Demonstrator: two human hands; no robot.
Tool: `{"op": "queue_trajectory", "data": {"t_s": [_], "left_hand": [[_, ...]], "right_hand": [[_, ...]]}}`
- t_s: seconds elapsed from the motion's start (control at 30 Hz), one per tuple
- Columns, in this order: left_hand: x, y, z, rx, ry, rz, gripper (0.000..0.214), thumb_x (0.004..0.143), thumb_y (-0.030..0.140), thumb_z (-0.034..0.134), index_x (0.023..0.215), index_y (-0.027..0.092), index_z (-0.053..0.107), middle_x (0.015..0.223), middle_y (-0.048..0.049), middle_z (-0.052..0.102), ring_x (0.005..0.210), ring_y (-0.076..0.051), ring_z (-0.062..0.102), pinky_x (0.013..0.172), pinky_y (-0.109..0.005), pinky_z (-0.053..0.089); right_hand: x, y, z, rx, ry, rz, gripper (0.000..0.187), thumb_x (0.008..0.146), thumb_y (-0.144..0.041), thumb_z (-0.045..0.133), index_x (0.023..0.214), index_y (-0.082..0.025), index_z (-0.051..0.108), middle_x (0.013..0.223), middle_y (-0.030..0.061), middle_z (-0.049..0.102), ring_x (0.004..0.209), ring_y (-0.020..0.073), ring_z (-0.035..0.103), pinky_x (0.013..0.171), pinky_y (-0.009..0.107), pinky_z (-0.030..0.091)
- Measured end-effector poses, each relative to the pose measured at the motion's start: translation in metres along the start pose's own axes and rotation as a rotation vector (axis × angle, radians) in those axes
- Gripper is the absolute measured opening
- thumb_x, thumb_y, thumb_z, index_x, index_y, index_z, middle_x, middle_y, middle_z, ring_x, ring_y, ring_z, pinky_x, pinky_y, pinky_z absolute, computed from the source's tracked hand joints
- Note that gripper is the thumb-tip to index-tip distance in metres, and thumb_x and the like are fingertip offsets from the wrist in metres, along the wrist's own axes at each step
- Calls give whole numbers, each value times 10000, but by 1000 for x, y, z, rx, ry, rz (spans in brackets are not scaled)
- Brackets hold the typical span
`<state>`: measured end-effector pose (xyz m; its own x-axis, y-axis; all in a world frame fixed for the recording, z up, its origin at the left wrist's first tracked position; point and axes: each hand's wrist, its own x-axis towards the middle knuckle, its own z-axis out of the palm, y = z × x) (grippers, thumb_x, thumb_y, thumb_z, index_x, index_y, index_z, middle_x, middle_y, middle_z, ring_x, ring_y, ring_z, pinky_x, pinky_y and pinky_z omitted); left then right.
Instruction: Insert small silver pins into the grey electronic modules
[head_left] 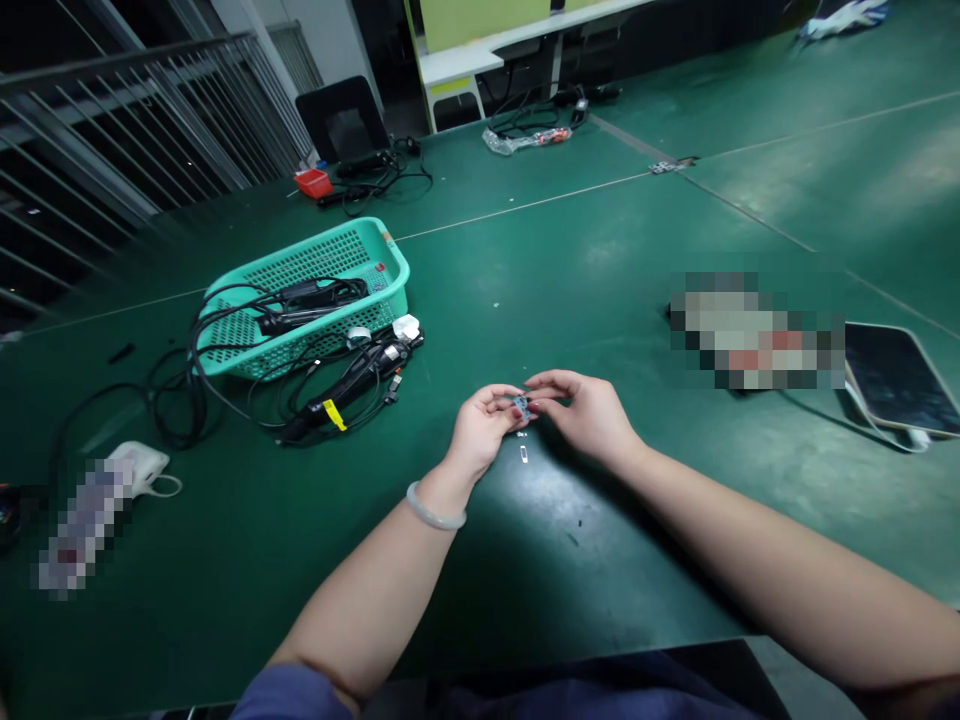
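Observation:
My left hand and my right hand meet over the green table. Both pinch a small grey part between their fingertips. It is too small to name. A tiny white piece lies on the table just below the hands. A pale bangle circles my left wrist.
A teal basket with black cables lies tilted at the left, more cables and a black tool beside it. A tablet rests at the right. A white object lies at the far left. A metal railing runs along the back left.

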<state>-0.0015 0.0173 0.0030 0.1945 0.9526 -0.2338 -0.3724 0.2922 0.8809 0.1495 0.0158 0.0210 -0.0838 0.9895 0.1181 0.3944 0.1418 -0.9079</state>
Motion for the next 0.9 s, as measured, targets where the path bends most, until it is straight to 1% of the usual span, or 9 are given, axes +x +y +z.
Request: {"op": "queue_trajectory", "data": {"t_s": [0.17, 0.37, 0.47, 0.57, 0.63, 0.73, 0.83, 0.9], "left_hand": [[0, 0, 0, 24, -3, -13, 470, 504, 374, 850, 853, 147, 631, 682, -2, 688, 656, -133, 693, 641, -223, 531], [1, -3, -5, 39, -19, 12, 458, 546, 378, 832, 889, 152, 628, 751, -29, 711, 690, -145, 699, 673, -252, 538], [1, -4, -4, 47, -25, 19, 446, 546, 378, 833, 875, 149, 638, 740, -33, 713, 680, -148, 697, 660, -255, 533], [0, -3, -3, 51, -23, 13, 438, 524, 376, 842, 839, 144, 645, 708, -31, 710, 655, -151, 697, 628, -247, 526], [0, -2, -1, 46, -16, 9, 439, 510, 372, 848, 825, 143, 646, 701, -27, 710, 635, -146, 695, 623, -245, 529], [0, -2, -1, 30, -4, 3, 441, 496, 367, 853, 815, 144, 646, 703, -22, 713, 622, -136, 695, 619, -236, 536], [1, -1, -2, 14, 4, -7, 431, 493, 345, 857, 810, 145, 646, 704, -18, 714, 617, -128, 693, 614, -226, 540], [2, 1, -2, -3, 11, -16, 409, 517, 317, 850, 826, 147, 643, 718, -17, 715, 631, -127, 696, 629, -225, 543]], "right_hand": [[-1, -6, -3, -66, -24, -10, 188, 765, -162, 620, 934, -198, 693, 828, 25, 757, 811, 183, 717, 828, 330, 552], [-2, -8, -4, -38, -34, -13, 208, 798, -181, 581, 972, -190, 694, 882, 44, 756, 847, 191, 715, 847, 340, 548], [-1, -5, -4, 16, -32, 5, 187, 774, -215, 622, 948, -190, 687, 810, 26, 756, 783, 185, 715, 853, 348, 539], [2, -1, -3, 94, -55, 34, 185, 742, -208, 651, 924, -183, 674, 733, 5, 745, 721, 172, 708, 839, 342, 536], [4, 3, -1, 132, -68, 53, 176, 729, -202, 661, 902, -176, 670, 713, 4, 740, 696, 169, 702, 814, 335, 538], [5, 5, 3, 138, -49, 65, 155, 726, -197, 662, 878, -172, 672, 702, 7, 737, 676, 168, 697, 789, 330, 541], [4, 5, 6, 98, -24, 48, 167, 745, -207, 648, 904, -171, 688, 738, 16, 746, 711, 171, 703, 807, 325, 539], [5, 4, 5, 93, -32, 24, 235, 773, -228, 628, 993, -167, 688, 823, 34, 756, 783, 173, 708, 850, 321, 529]]}}
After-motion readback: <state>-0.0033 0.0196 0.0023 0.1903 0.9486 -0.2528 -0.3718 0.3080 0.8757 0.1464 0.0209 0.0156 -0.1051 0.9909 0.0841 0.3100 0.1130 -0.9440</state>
